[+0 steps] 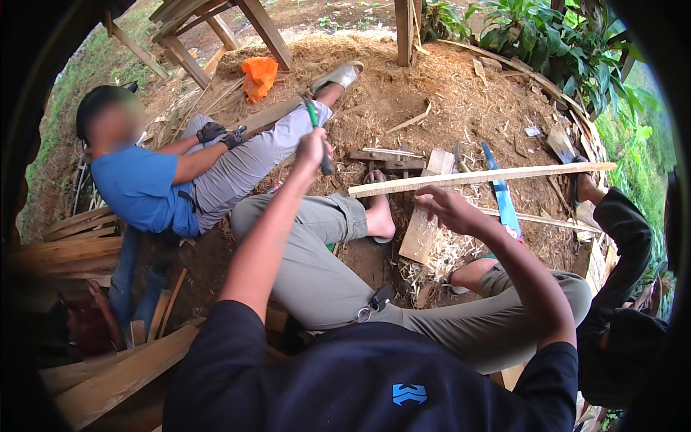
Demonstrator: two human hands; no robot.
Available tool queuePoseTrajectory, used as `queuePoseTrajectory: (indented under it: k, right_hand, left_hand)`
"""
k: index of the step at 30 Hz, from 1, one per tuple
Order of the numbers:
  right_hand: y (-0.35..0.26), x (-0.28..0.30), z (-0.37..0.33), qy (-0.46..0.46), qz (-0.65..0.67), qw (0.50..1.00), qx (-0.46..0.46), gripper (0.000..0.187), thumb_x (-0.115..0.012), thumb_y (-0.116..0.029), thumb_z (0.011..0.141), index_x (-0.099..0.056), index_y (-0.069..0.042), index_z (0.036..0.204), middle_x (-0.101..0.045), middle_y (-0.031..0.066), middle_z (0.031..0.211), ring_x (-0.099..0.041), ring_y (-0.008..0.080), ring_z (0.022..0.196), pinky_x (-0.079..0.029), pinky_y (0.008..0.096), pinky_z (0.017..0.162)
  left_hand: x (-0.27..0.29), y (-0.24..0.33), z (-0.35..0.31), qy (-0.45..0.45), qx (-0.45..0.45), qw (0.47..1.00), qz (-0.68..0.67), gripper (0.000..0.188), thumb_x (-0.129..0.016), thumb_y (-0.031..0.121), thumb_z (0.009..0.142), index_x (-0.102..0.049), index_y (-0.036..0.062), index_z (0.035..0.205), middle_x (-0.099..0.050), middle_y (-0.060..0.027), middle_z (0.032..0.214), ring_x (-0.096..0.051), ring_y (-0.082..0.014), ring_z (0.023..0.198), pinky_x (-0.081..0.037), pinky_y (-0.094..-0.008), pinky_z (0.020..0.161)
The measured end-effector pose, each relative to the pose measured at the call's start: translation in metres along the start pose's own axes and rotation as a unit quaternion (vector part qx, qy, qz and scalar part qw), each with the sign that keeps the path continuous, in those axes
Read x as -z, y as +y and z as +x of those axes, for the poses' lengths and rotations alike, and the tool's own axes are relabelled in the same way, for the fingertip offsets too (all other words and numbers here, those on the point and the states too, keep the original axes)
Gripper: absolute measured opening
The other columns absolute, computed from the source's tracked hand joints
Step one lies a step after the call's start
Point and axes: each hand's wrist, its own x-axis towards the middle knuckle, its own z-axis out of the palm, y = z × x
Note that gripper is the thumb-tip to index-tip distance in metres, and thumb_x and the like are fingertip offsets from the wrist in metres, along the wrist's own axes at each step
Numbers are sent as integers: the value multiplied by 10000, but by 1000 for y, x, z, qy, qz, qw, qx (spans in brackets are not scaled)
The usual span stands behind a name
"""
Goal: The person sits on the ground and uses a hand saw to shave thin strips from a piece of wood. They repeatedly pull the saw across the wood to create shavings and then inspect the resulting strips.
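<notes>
My left hand (312, 150) is raised and closed around a hammer (312, 115) with a green shaft and a dark grip; its head points up and away. My right hand (450, 210) is just under a long, pale wooden strip (475, 177), fingers bent and apart. Whether its fingertips touch the strip's near edge I cannot tell. The strip crosses from near my left foot to the far right, close to another person's dark-sleeved limb (619, 223). Below it, between my feet, lies a wooden board (419, 234) among shavings (439, 268).
A long blue flat object (506, 201) lies right of the board. At left, a person in a blue shirt (140, 180) and dark gloves sits with legs stretched out. An orange bag (259, 78) lies beyond them. Planks (122, 374) are piled at lower left; wooden legs (265, 32) stand behind.
</notes>
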Motion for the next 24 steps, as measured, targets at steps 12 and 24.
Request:
queuePoseTrajectory:
  k: [12,24]
  right_hand:
    - [3,-67,21,175,30,978,106,651,-724,-126,893,-425,-120,1472,-644,162,1100,-670,223,756,-534,340,605]
    - [71,-58,63,314,371,874,-5,287,-672,-241,968,-648,-7,1133,-659,56,787,-626,120,628,-549,297,606]
  left_hand:
    - [-163,-93,-62,61,-9,996,71,607,-371,415,958,-610,-142,957,-630,-397,1000,-597,-504,1059,-428,-541,969]
    - [-170,-118,-74,-26,23,999,-22,592,-389,564,1032,-471,-2,1185,-651,-107,739,-606,-185,515,-486,-314,456]
